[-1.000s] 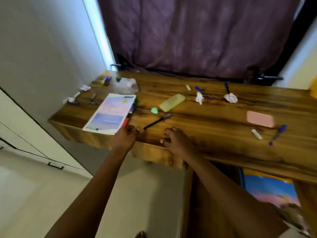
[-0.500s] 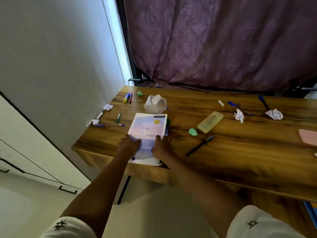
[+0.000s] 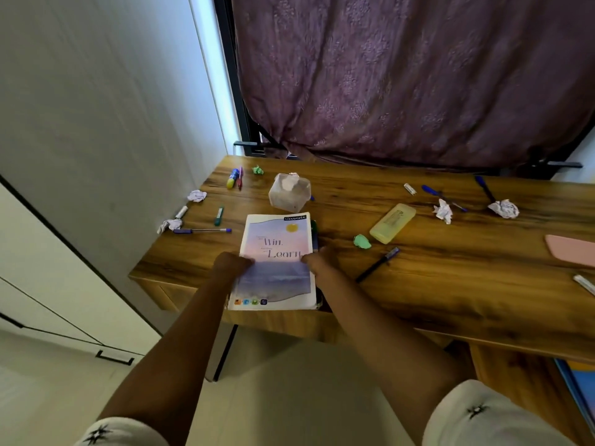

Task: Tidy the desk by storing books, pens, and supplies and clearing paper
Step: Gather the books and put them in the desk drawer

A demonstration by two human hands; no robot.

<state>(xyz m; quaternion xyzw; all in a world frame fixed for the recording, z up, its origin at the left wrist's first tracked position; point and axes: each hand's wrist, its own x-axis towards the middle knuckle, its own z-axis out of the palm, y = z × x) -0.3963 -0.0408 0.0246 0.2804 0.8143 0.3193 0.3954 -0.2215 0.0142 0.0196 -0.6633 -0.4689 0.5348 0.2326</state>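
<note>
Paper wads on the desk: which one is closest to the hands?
The green wad beside the yellow case, just past the right hand. The other green one sits at the far edge; the white ones lie farther off.

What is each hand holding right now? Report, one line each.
Left hand: grips the notebook at its left edge.
Right hand: grips the same notebook at its right edge.

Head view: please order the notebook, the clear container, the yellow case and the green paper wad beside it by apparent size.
1. notebook
2-3. clear container and yellow case: look alike, unranked
4. green paper wad
</note>
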